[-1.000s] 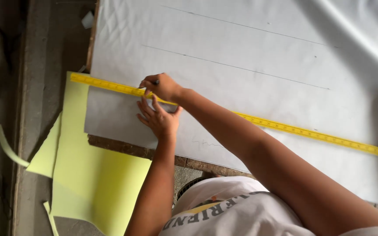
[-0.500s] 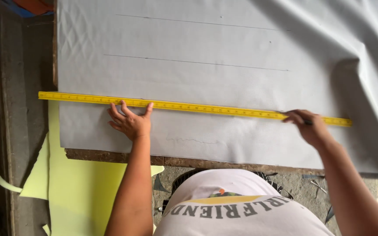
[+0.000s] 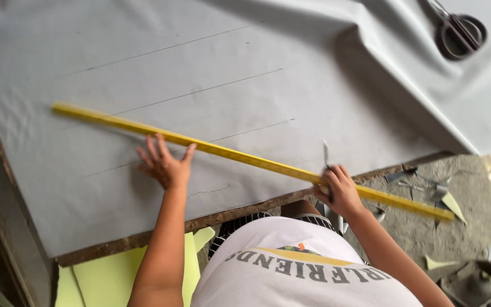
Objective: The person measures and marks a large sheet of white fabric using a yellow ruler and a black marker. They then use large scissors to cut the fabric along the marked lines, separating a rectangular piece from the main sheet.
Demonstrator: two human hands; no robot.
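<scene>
Ruler position: long yellow ruler (image 3: pixel 245 158) lies on a slant from left of centre down to the lower right, its right end past the table edge and over the floor; half a second ago it lay almost level across the sheet.
Grey sheet: large matte grey sheet (image 3: pixel 268 62) covers most of the frame, smooth with soft creases, faintly shiny at the draped right fold; several thin straight pencil lines cross it, each tilted like the ruler.
What the shift means: by my reading, the ruler has been swung to a new angle and is being settled for another line.
Table: worn wooden edge (image 3: pixel 143 241) shows below the sheet, rough and chipped.
Yellow card: flat pale yellow-green card (image 3: pixel 95 278) lies under the table at lower left.
Left hand: left hand (image 3: pixel 163 162) is flat and spread, fingertips pressing the ruler's lower edge; grasps nothing.
Right hand: right hand (image 3: pixel 339 190) has moved in from the far end; fingers curled around a thin marking tool, its tip just above the ruler.
Scissors: dark-handled metal scissors (image 3: pixel 456 28) rest at upper right, well apart.
Scraps: small cut offcuts (image 3: pixel 450 204) litter the concrete floor at lower right.
</scene>
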